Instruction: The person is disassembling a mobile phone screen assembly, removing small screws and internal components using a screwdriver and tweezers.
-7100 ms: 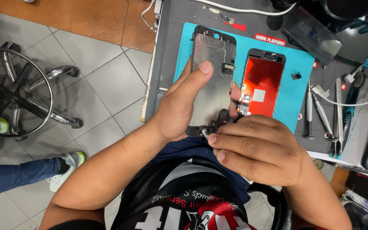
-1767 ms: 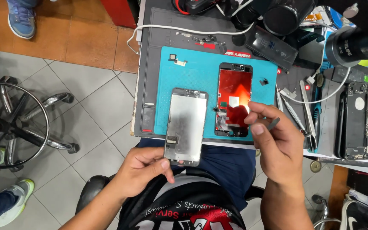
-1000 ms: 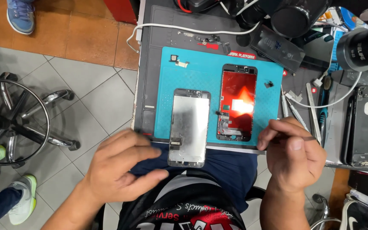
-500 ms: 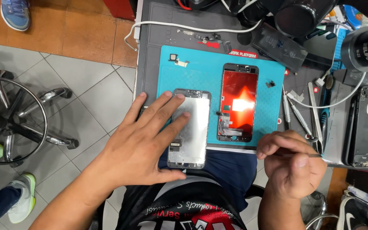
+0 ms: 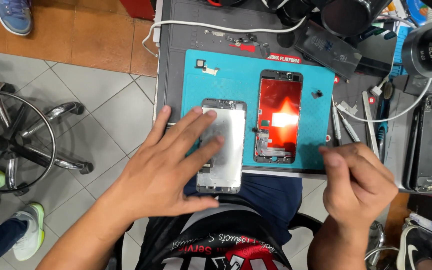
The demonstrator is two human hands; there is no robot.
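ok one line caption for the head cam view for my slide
Left hand spread on a silver-backed phone screen beside a red-backed one on a teal mat; right hand curled.

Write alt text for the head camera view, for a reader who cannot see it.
A person's left hand lies spread, fingers on a silver-backed phone screen panel at the near edge of a teal work mat. The right hand is curled beside a second panel with a red back. Small hand tools lie to the right.
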